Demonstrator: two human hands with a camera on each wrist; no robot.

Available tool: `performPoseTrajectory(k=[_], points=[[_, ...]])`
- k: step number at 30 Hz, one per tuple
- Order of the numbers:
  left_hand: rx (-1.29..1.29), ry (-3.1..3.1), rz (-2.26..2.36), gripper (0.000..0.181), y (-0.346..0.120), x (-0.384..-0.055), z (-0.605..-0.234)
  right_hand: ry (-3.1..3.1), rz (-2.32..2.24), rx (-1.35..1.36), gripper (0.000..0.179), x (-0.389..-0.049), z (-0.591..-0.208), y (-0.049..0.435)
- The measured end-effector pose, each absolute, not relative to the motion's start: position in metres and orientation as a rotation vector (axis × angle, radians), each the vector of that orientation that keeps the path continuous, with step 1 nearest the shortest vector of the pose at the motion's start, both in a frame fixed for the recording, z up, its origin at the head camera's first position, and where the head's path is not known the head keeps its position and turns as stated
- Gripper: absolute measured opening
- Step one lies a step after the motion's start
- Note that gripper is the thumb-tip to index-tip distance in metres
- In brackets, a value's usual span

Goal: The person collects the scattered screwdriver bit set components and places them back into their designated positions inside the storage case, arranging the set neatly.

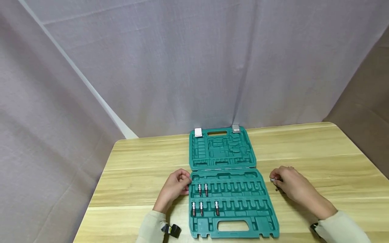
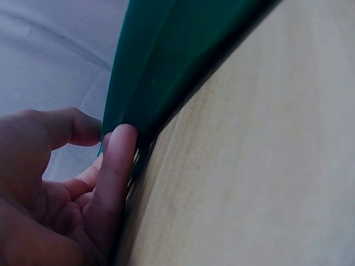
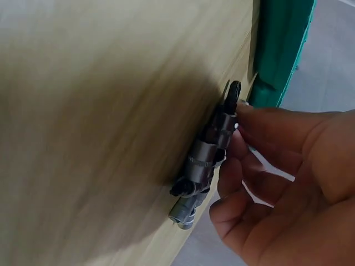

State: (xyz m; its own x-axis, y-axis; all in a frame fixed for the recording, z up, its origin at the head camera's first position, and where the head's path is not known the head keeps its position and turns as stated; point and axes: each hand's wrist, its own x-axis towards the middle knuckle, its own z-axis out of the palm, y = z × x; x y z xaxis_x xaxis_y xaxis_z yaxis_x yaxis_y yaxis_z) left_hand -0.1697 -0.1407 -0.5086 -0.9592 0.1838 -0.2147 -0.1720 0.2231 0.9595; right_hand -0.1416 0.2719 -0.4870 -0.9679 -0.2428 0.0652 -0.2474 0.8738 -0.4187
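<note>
A green plastic tool case (image 1: 223, 199) lies unfolded on the table. My left hand (image 1: 174, 187) is at its left edge near the hinge, thumb and index finger pinching the rim (image 2: 119, 105). To the right of the case, my right hand (image 1: 293, 185) pinches a silver bit socket (image 1: 272, 180) between thumb and fingers, low over the table. Several bit sockets (image 3: 202, 158) with dark tips cluster at those fingertips in the right wrist view; the hand largely hides them from the head view. Two bit sockets (image 1: 206, 189) sit in the upper row of slots and three (image 1: 201, 208) in the lower.
The case's lid (image 1: 223, 148) lies open toward the back, with two latches (image 1: 198, 132) on its far edge. Grey curtains (image 1: 182, 67) hang behind the wooden table (image 1: 143, 162). A black strap piece (image 1: 174, 231) is at my left sleeve.
</note>
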Motion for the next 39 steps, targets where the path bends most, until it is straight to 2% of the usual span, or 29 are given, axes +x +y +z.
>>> performPoseTrajectory(k=[5,18,29,39], points=[[0.006,2.225,1.798,0.017,-0.140,-0.169,-0.508,-3.057,0.724,0.387,0.002,-0.145,-0.489,0.273],[0.012,2.240,1.799,0.015,-0.140,-0.170,-0.510,-3.020,0.909,0.301,0.007,-0.151,-0.485,0.269],[0.009,2.243,1.790,0.014,-0.140,-0.171,-0.511,-3.001,1.155,0.186,0.016,-0.146,-0.466,0.262],[0.004,2.246,1.789,0.013,-0.139,-0.171,-0.510,-2.881,1.628,0.223,0.027,-0.141,-0.453,0.242]])
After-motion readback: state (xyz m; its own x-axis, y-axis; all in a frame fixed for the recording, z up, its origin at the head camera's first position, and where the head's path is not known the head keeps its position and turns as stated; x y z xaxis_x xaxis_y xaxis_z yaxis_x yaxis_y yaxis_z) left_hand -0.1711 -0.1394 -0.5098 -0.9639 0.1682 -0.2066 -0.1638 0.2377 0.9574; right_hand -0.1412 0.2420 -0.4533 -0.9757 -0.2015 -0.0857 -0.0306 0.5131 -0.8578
